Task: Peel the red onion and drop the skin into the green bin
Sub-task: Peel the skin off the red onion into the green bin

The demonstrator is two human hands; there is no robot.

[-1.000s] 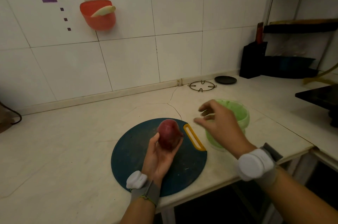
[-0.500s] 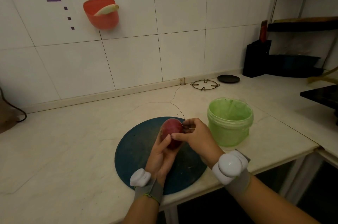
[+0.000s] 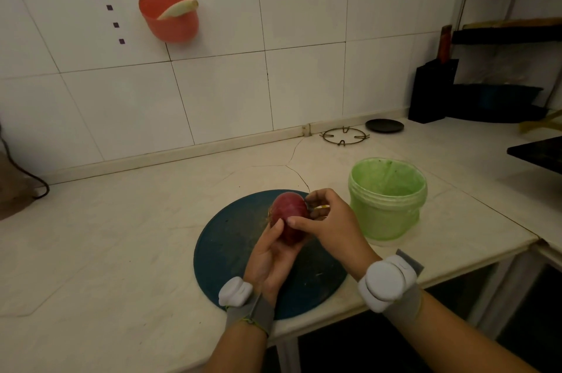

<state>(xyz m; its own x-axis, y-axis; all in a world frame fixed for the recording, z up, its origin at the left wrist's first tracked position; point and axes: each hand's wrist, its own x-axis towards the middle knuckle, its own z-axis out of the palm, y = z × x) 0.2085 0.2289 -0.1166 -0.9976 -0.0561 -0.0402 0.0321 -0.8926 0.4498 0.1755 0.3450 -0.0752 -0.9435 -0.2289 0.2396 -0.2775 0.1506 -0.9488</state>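
Note:
A red onion (image 3: 289,214) is held above the round dark blue cutting board (image 3: 231,248). My left hand (image 3: 269,257) cups it from below, thumb up on its left side. My right hand (image 3: 330,226) comes from the right, its fingers curled round the onion's far end and its thumb pressed on the near side. The green bin (image 3: 387,197) stands just right of the board, open, with dark specks on its inner wall.
The counter's front edge (image 3: 441,272) runs close under my wrists. A wire trivet (image 3: 344,136) and a black disc (image 3: 384,125) lie by the back wall. A black knife block (image 3: 431,89) stands at the right. An orange basket (image 3: 169,16) hangs on the tiles.
My right hand came back from over the green bin to the onion and now grips it. The left hand has kept the onion above the board, and the view has shifted a little.

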